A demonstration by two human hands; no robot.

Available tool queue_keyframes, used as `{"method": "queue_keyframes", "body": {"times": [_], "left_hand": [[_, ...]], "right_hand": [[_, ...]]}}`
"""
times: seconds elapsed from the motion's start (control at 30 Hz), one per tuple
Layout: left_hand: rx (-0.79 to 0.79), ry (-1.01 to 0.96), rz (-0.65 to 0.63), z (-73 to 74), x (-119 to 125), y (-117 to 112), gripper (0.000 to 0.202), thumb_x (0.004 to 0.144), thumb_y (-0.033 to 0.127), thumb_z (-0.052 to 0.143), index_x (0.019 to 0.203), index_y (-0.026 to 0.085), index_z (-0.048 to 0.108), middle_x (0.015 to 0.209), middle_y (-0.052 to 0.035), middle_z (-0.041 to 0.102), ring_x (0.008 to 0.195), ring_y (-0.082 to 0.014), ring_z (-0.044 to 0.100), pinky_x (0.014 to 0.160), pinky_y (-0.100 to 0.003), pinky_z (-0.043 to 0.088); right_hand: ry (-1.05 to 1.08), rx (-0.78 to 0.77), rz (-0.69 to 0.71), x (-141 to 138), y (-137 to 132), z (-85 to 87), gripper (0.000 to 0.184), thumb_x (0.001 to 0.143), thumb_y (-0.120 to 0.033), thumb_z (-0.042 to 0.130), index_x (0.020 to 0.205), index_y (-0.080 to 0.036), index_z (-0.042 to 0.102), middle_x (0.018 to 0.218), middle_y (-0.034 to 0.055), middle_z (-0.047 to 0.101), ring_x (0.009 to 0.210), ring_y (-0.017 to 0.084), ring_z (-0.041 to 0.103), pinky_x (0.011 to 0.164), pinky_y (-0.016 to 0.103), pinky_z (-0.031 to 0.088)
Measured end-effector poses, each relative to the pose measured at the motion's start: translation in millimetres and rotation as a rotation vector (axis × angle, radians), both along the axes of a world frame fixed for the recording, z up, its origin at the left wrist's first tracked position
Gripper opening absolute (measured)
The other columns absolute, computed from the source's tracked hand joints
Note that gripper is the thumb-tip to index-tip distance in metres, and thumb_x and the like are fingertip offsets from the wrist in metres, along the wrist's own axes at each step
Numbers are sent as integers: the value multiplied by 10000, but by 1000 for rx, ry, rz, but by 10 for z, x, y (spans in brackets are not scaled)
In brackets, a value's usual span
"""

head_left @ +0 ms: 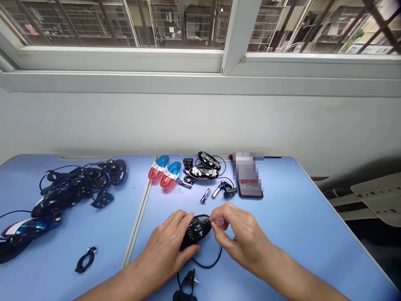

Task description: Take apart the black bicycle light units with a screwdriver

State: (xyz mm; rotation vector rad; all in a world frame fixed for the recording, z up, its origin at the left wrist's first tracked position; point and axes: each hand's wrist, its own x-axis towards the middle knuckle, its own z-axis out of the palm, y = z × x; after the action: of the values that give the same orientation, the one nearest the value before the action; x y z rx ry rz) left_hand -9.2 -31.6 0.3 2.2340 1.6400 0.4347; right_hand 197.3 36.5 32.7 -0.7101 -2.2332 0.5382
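Note:
My left hand (166, 238) wraps around a black plastic bicycle-light housing (196, 230), which has several round openings on its face. My right hand (241, 234) pinches a small translucent pink part (219, 222) against the housing's right end. A thin black cable (208, 263) loops down from the housing to a black clamp bracket (188, 282) at the bottom edge. Just beyond my hands lie several AA batteries (205, 195), with two red-and-blue light shells (171, 174) and black light parts (203, 172) farther back.
A tangled pile of black light units and cables (75, 188) lies on the adjoining blue table (62, 255), with a loose black clamp (85, 260) nearby. A phone (249, 192) lies at the back, partly pixelated. A wall and barred window stand behind; a pale chair (379, 200) stands right.

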Motion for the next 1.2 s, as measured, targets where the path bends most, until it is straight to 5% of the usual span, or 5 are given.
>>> {"method": "queue_keyframes", "body": {"times": [0.47, 0.93, 1.2], "left_hand": [[-116, -131, -154, 101, -223, 190, 602, 819, 187, 710, 1362, 285, 469, 1149, -33, 607, 1035, -230, 612, 845, -330, 533], [9, 29, -38, 21, -81, 35, 556, 853, 173, 647, 1340, 248, 388, 1213, -77, 607, 1058, -260, 620, 802, -367, 576], [5, 100, -1, 36, 6, -25, 444, 838, 197, 666, 1236, 216, 471, 1120, -84, 626, 960, -276, 652, 695, -369, 588]], "right_hand": [[-337, -153, 535, 99, 453, 393, 157, 929, -73, 489, 956, -171, 609, 813, 38, 693, 714, 144, 637, 661, 273, 516], [-17, 58, -56, 80, -73, -2, 72, 989, -174, 484, 967, -191, 550, 730, 26, 683, 601, 146, 635, 543, 249, 517], [28, 68, -196, 12, -216, -66, 76, 952, -134, 534, 991, -191, 566, 748, 26, 695, 609, 155, 663, 563, 263, 547]]}}
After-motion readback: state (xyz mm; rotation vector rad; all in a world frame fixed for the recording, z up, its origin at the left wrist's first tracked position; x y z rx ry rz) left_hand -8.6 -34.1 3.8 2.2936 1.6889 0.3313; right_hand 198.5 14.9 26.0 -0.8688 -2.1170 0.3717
